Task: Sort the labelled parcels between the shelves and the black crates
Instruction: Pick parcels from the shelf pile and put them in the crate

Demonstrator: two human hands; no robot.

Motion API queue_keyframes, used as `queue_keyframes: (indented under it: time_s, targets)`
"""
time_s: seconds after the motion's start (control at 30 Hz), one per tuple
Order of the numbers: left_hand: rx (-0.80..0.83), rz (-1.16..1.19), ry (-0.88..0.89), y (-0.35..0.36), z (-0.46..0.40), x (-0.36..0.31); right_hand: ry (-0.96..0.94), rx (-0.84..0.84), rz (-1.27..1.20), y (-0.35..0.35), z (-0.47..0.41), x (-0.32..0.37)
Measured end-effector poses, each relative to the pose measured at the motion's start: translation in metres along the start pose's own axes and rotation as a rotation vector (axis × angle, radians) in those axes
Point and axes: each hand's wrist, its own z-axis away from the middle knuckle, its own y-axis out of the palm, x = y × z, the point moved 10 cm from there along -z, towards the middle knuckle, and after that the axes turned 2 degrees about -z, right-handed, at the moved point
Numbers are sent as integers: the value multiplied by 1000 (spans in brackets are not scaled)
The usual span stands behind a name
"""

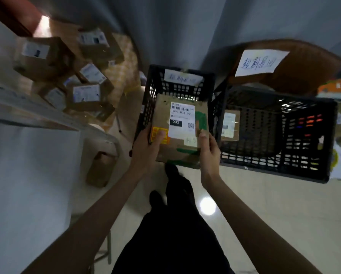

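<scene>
Parcel [180, 129] in both hands, above left crate [152, 91]; another parcel [230, 125] inside right crate [274, 171].

The pale tiled floor [264, 204] carries two black crates [274, 133] side by side against the grey wall. At the left, a metal shelf [47, 115] bears a heap of labelled cardboard parcels [86, 93]; another parcel [101, 169] sits below its edge.

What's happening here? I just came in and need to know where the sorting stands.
A person is holding one labelled parcel in both hands, left hand and right hand, over the smaller black crate. The larger black crate beside it already holds a parcel. More labelled boxes sit piled on the shelf to the left.
</scene>
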Motion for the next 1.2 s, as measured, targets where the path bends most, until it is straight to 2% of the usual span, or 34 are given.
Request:
queue_keyframes:
  time_s: [0.2,0.37,0.53,0.67,0.87,1.07,1.2]
  targets:
    - [39,65,-181,49,-134,66,120,-27,88,32,-141,-60]
    - [73,27,-247,81,-231,130,187,-64,118,58,-245,-113]
    - [67,-126,-143,104,-319,177,221,-112,144,81,-333,-169]
    - [67,-193,-144,122,-375,223,223,-80,127,98,-390,-206]
    - [31,-322,-129,137,-433,270,190,-8,139,121,-451,-252]
    - [-2,-410,-81,141,-451,289,166,9,153,138,-474,-281]
    - [-19,-566,-69,142,-446,295,91,67,290,144,-467,-285]
